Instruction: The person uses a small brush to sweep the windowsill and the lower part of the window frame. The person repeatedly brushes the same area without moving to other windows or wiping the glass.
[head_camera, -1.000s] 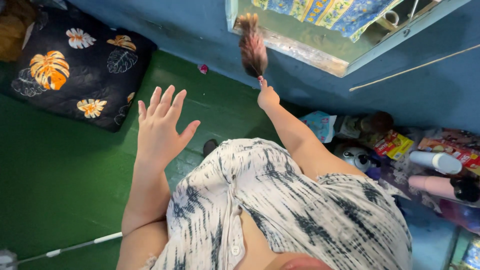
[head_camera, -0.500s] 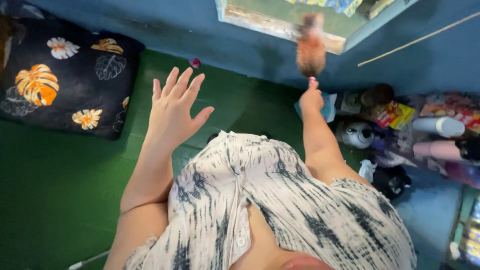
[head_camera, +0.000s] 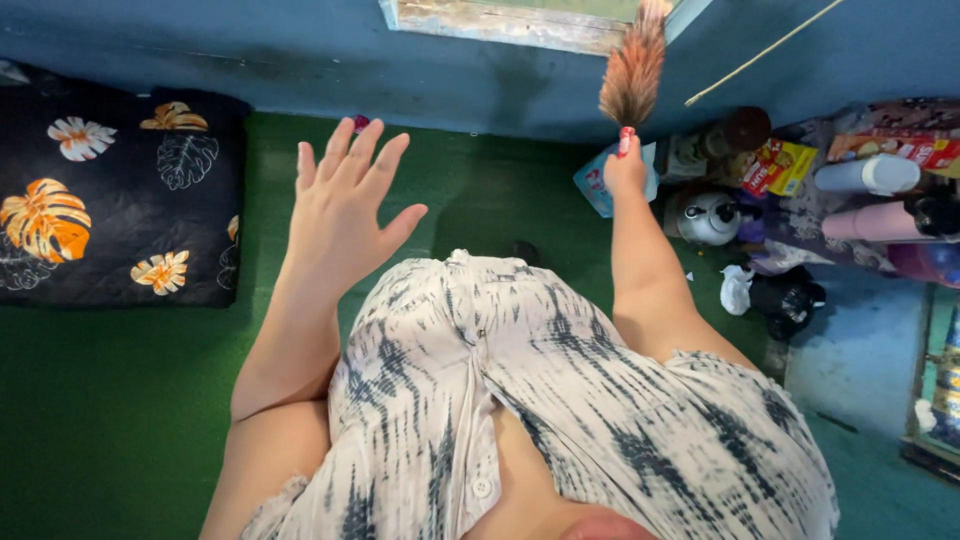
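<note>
1. Green floor (head_camera: 120, 400) fills the lower left; against the view a second ago the whole scene has slid down and left, so the person has shifted right along the blue wall (head_camera: 300, 60).
2. Cushion (head_camera: 110, 190), black with leaf print, lies on the floor against the wall, now nearer the left edge.
3. Window sill (head_camera: 510, 25) shows only as a strip at the top edge; earlier more of it was in view.
4. Clutter (head_camera: 800, 170) of bottles, packets and a kettle now lies just right of the arm.
5. Left hand (head_camera: 345, 215) is spread, fingers fanned, holding nothing, raised as before.
6. Right hand (head_camera: 627, 170) is closed round the handle of the duster (head_camera: 632, 75).
7. Duster has travelled rightward along the sill; its feathers now meet the sill's right end. Judgement: dusting is progressing along the ledge.
</note>
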